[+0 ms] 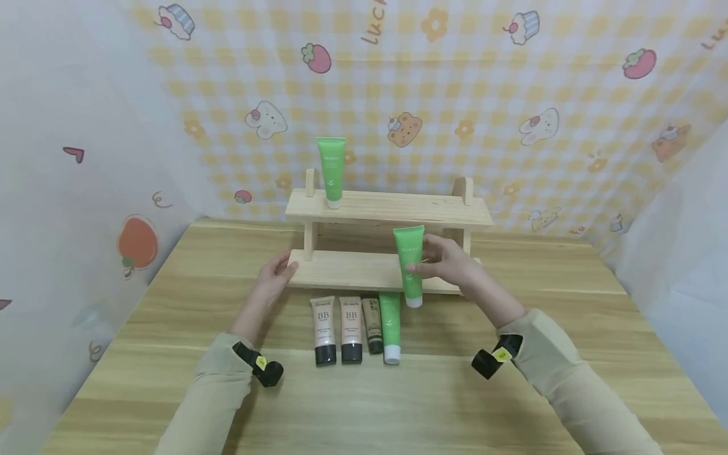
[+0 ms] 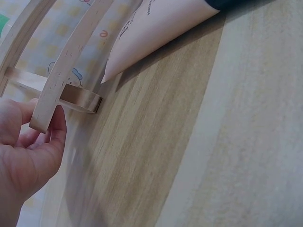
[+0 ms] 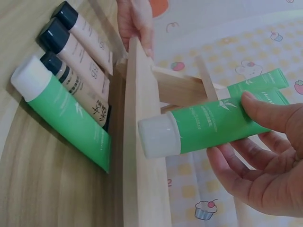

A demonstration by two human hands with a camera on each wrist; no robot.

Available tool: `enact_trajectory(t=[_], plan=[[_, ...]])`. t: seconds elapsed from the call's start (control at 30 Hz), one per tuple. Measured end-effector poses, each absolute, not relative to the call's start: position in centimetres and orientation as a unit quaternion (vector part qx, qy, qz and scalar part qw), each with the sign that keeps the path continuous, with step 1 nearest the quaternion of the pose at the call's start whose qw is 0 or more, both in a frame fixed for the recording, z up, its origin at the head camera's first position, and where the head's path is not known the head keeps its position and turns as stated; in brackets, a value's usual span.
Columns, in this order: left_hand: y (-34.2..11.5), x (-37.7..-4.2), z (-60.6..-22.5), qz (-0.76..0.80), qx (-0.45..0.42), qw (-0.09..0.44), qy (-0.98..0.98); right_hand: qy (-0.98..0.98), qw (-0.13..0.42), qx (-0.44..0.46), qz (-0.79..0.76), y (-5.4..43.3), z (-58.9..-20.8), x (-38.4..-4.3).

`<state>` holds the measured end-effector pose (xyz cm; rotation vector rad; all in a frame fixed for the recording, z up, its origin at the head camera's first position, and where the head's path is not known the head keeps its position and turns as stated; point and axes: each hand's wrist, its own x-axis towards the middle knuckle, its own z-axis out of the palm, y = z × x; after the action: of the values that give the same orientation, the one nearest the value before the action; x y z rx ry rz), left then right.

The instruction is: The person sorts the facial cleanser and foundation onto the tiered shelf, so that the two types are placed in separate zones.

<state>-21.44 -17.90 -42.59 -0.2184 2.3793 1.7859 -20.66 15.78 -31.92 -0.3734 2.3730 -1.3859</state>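
Note:
My right hand (image 1: pixel 449 259) pinches a green squeeze tube (image 1: pixel 411 265) with a white cap, held cap-down in front of the lower tier of a two-tier wooden shelf (image 1: pixel 347 270). In the right wrist view the thumb lies on one face of this tube (image 3: pixel 208 124), fingers behind it. My left hand (image 1: pixel 275 278) grips the left end of the lower board; the left wrist view shows thumb and fingers (image 2: pixel 57 137) around the board's end. On the upper tier, toward the left, another green tube (image 1: pixel 332 170) stands on its white cap.
Before the shelf lie two beige BB cream tubes (image 1: pixel 324 332) with black caps, a small tan tube (image 1: pixel 373 325) and a green tube (image 1: pixel 390 328), caps toward me. A yellow checked cloth (image 1: pixel 364 82) hangs behind the wood-grain table (image 1: pixel 489 404).

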Motion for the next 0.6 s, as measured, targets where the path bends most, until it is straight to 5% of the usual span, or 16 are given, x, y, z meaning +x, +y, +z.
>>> enact_trajectory(t=[0.6], plan=[[-18.0, -21.3, -42.5, 0.614, -0.069, 0.082, 0.782, 0.807, 0.098, -0.107, -0.572, 14.7, -29.7, -22.9]])
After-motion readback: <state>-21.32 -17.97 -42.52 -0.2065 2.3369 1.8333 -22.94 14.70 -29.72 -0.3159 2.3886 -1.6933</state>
